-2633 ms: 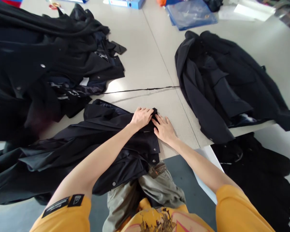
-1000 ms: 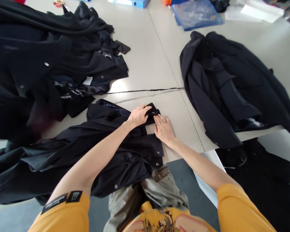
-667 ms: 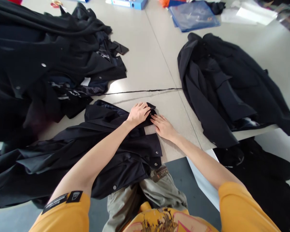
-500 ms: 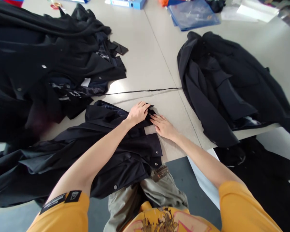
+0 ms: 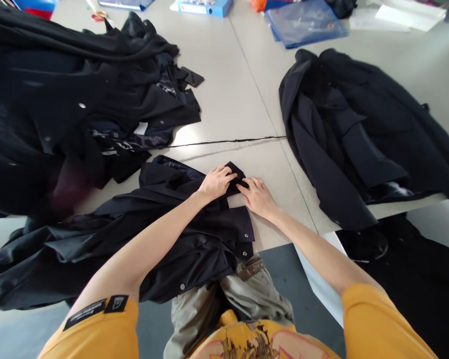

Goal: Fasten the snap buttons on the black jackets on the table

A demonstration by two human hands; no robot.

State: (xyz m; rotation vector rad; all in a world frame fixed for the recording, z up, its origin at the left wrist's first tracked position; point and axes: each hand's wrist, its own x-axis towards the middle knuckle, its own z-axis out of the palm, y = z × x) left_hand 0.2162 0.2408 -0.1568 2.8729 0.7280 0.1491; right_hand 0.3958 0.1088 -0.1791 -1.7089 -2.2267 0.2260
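Ur L hand point(image 5: 216, 182) & R hand point(image 5: 259, 195) are both closed narrow, pinching the end of the dark garment point(image 5: 119, 224). It's on the table point(image 5: 232, 94) (near side's over the edge, fyi), w/ another dark jacket point(image 5: 359, 114) off to ur right.

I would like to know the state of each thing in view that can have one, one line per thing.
Left hand: fingers bent, on the near jacket's edge
Right hand: fingertips touching the same part
Near jacket: dark, rumpled, partly over the edge of the table
Right jacket: dark, rumpled, lying down
Left garments: dark, heaped
Black phone: lying flat
Blue plastic folder: lying flat
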